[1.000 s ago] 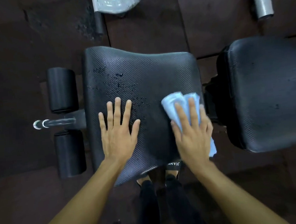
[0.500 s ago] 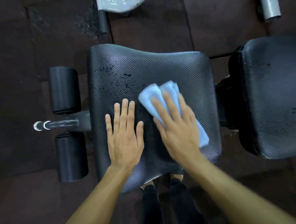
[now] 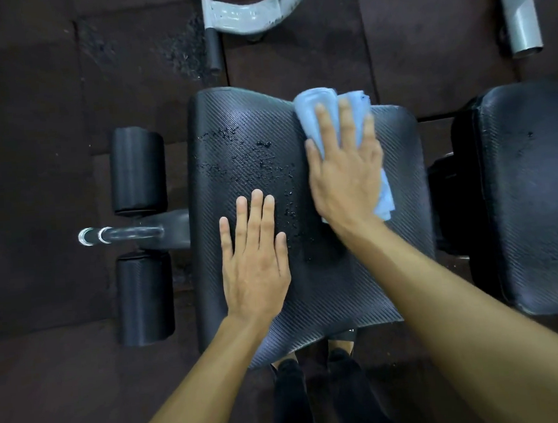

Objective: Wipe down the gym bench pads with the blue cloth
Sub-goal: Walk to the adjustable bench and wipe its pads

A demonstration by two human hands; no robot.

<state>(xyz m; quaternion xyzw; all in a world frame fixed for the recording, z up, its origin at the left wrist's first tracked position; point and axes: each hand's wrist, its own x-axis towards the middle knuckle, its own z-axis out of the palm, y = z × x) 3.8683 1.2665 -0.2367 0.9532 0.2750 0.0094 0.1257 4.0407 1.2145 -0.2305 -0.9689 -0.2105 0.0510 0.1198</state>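
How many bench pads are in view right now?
2. The centre pad carries the cloth; the right pad is cut off by the frame edge, and more may lie beyond it.

**Around the bench: floor, frames, feet**

Dark rubber floor tiles (image 3: 32,96) lie all round you. A patch of loose black crumbs (image 3: 180,53) sits on them near the top, just left of a short black tube (image 3: 212,47). That tube meets a scuffed grey metal frame (image 3: 244,12) at the top edge. A grey metal leg (image 3: 521,12) stands at the top right. At the left, a chrome-tipped bar (image 3: 120,234) points outward. Your black shoes (image 3: 287,367) show at the bottom, side by side.
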